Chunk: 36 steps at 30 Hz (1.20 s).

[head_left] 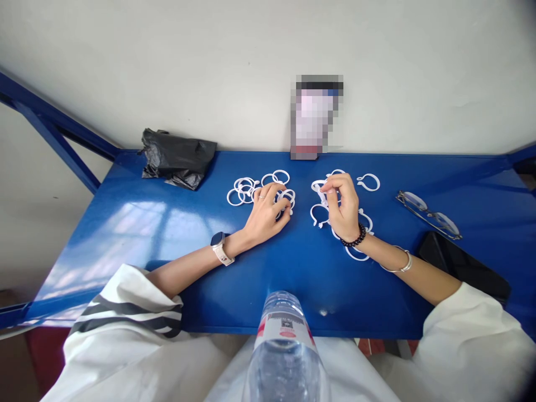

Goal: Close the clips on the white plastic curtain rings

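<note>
Looking down from the head camera, a blue table (176,234) fills the view, set against a white wall. Two bare forearms reach onto it from white sleeves.

Left hand (268,209) rests near the table's middle, fingers curled down onto a loose heap of white rings (247,188); they touch the nearest rings, but whether any ring is actually gripped cannot be told. A watch (220,245) sits on that wrist.

Right hand (343,206) lies just right of the left, well apart from it, thumb and fingertips pinched on one ring (320,190) from a second scatter of rings (368,181) around and under the hand. A dark bead bracelet (355,239) and a silver bangle (404,262) circle that wrist.

At the table's far left corner lies a crumpled black bag (176,159). Toward its right edge lie glasses (429,215), with a black phone (460,265) just nearer. A clear water bottle (285,346) stands at the table's near edge, closest to the camera.
</note>
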### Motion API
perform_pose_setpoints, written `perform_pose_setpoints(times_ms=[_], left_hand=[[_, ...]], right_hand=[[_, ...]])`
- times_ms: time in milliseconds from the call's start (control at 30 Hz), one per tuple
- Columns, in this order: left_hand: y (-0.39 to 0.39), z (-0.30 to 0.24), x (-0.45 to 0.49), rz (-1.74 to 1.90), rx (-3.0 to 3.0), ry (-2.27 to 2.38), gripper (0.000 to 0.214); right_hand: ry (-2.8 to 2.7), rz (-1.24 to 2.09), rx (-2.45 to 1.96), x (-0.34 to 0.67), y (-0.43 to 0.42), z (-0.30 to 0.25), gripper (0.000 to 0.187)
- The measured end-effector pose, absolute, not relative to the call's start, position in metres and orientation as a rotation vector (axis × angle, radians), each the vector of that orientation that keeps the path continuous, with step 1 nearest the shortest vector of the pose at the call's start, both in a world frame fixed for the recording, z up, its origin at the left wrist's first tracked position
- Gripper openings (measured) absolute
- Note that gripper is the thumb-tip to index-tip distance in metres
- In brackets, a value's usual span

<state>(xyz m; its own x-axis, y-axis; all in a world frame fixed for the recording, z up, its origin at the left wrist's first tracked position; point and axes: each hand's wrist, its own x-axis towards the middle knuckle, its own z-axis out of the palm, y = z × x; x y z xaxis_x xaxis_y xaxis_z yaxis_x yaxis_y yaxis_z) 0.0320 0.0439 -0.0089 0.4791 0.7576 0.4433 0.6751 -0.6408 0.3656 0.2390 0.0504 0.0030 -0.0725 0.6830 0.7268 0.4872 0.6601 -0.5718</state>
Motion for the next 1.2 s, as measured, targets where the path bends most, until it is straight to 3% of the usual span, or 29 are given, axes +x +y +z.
perform_pose_setpoints(times_ms=[667, 1200], left_hand=[[0.045, -0.010, 0.032, 0.838, 2.565, 1.246, 0.018], [0.045, -0.008, 0.032, 0.805, 2.514, 1.239, 0.020]], right_hand=[[-1.587, 0.130, -1.003, 0.240, 0.049, -0.001, 0.013], [-1.510, 0.193, -0.983, 0.239, 0.048, -0.003, 0.019]])
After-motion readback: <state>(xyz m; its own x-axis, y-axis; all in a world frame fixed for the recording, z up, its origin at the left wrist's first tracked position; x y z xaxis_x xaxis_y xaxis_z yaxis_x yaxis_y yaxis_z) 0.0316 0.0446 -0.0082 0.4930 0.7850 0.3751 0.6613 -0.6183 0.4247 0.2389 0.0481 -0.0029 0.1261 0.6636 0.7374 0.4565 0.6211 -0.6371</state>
